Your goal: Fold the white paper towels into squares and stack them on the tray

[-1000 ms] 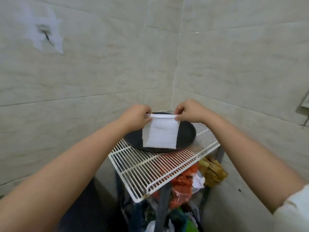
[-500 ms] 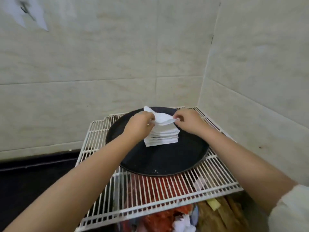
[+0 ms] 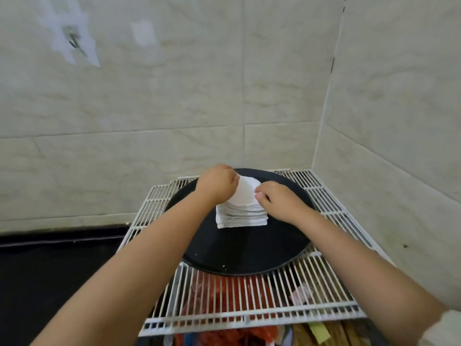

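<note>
A round black tray [image 3: 239, 253] rests on a white wire rack [image 3: 269, 305] in a tiled corner. On the tray stands a stack of folded white paper towels [image 3: 240, 217]. Just above the stack a white paper towel [image 3: 245, 193] bows upward in a curve. My left hand [image 3: 215, 184] pinches its left edge and my right hand [image 3: 277, 199] pinches its right edge. The far side of the stack is hidden behind the held towel and my hands.
Tiled walls [image 3: 399, 146] close in behind and to the right of the rack. Under the rack lie red bags [image 3: 224, 295] and brown items [image 3: 331, 333]. A dark floor [image 3: 50, 270] lies to the left.
The towel hung flat in front of the tray a second ago. Both hands have since brought it down over the stack, where it now curves just above the top sheet.
</note>
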The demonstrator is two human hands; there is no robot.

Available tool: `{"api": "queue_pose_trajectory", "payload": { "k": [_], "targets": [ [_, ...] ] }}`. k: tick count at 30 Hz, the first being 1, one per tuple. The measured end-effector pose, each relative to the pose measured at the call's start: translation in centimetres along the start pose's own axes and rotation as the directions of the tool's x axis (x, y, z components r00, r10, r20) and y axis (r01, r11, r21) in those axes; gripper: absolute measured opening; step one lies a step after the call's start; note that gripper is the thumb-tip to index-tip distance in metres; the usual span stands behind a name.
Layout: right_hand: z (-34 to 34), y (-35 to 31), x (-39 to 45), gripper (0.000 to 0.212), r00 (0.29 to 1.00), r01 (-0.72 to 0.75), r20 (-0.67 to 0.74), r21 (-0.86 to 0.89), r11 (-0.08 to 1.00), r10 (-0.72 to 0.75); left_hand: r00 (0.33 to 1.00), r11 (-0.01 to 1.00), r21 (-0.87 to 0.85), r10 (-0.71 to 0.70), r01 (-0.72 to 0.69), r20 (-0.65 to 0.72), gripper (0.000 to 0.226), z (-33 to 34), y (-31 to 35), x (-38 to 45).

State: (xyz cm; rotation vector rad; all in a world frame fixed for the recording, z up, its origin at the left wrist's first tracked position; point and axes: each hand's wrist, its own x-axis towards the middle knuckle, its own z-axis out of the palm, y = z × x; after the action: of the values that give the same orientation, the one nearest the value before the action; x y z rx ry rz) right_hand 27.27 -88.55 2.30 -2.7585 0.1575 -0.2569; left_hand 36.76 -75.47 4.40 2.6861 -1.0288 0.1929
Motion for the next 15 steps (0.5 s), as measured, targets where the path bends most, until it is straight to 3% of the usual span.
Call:
{"api": "queue_pose_trajectory", "payload": {
  "k": [3, 6, 10, 15],
  "targets": [
    [1.1, -0.5, 0.4, 0.03, 0.986, 0.01, 0.167, -0.081, 0.997, 0.003, 0.974, 0.989, 0.122, -0.106, 0.083, 0.199, 0.043, 1.7, -0.9, 1.2],
    [1.7, -0.7, 0.2, 0.039, 0.976, 0.037, 0.217, -0.123, 0.992, -0.01, 0.955, 0.989, 0.018, -0.143, 0.144, 0.261, 0.051, 3.5, -2.4, 0.8],
    [1.7, -0.9, 0.0, 0.041, 0.965, 0.016, 0.262, -0.15, 0.989, 0.024, 0.961, 0.962, -0.198, -0.139, 0.189, 0.24, 0.051, 3.9, -2.6, -0.1],
    [0.1, -2.4, 0.4, 0.039, 0.981, -0.02, 0.182, -0.235, 0.972, 0.064, 0.994, 0.976, -0.193, -0.095, 0.103, 0.051, 0.048, 0.8, -3.4, -2.3]
  ]
}}
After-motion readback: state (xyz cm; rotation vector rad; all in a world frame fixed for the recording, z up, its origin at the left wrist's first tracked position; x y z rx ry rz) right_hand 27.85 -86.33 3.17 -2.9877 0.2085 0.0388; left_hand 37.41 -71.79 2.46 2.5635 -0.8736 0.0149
